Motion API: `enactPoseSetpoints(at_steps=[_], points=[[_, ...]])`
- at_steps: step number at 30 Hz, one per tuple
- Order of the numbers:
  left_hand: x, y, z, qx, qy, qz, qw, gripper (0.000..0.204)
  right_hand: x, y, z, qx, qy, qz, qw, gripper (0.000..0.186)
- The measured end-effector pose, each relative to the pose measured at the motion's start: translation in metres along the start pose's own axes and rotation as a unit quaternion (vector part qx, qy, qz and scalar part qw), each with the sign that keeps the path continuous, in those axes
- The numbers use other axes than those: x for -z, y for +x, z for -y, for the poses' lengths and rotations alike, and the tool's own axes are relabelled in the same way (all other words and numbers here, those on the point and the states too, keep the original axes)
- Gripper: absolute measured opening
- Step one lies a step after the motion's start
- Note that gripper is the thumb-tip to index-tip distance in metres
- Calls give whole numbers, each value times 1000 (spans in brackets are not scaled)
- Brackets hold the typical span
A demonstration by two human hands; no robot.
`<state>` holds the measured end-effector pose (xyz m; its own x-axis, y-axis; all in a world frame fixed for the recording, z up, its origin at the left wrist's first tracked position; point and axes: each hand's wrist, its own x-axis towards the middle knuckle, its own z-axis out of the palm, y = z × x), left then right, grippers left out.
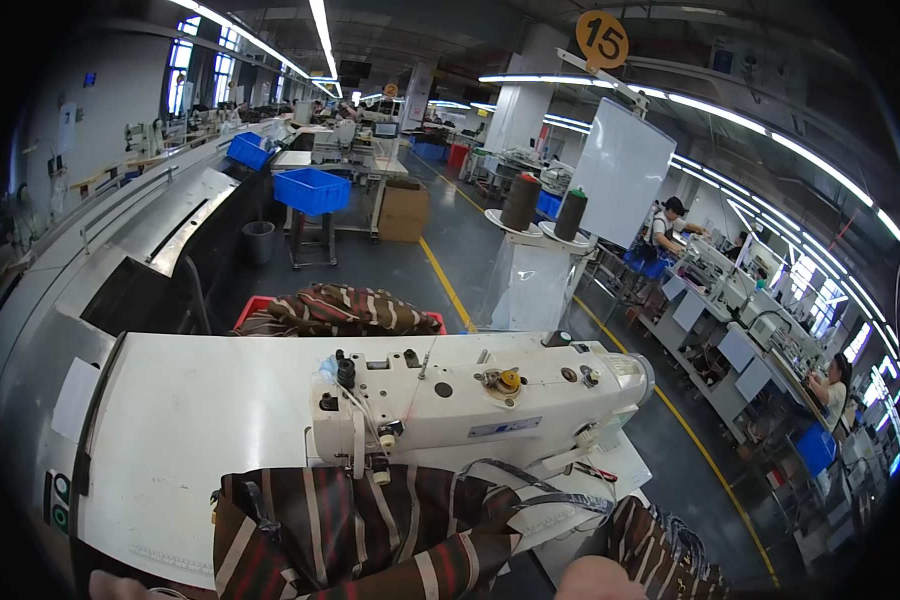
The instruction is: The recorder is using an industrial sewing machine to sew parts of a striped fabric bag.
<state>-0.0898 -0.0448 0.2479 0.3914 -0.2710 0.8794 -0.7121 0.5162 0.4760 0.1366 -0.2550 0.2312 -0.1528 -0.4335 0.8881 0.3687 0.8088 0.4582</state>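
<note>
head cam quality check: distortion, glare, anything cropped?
Head view: strong fisheye bend with a black vignette at the rim; ceiling light strips blown out; sewing machine and striped fabric sharp and evenly lit; the hands are cut by the lower edge, only the right hand partly showing.

**What the frame is hiding**

Both hands are slipping out at the bottom edge: the left hand (pixel 120 586) is showing only a sliver at the lower left, the right hand (pixel 600 580) only a rounded patch at the lower middle, so their grip is staying unreadable. The striped fabric (pixel 370 530) is running off the bottom edge and covering the needle area under the sewing machine (pixel 470 395). The red bin (pixel 255 305) is lying mostly hidden behind the table (pixel 200 420). Workers at the far right are looking too small to make out.
</note>
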Motion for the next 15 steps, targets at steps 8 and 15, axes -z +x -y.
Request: enactPoseSetpoints(at_steps=[8, 15], points=[[37, -94, 93, 485, 628, 38, 608, 38, 19, -126, -28, -719, 81, 517, 458, 59], [32, -99, 119, 512, 602, 167, 589, 49, 31, -149, -37, -660, 163, 588, 439, 52]])
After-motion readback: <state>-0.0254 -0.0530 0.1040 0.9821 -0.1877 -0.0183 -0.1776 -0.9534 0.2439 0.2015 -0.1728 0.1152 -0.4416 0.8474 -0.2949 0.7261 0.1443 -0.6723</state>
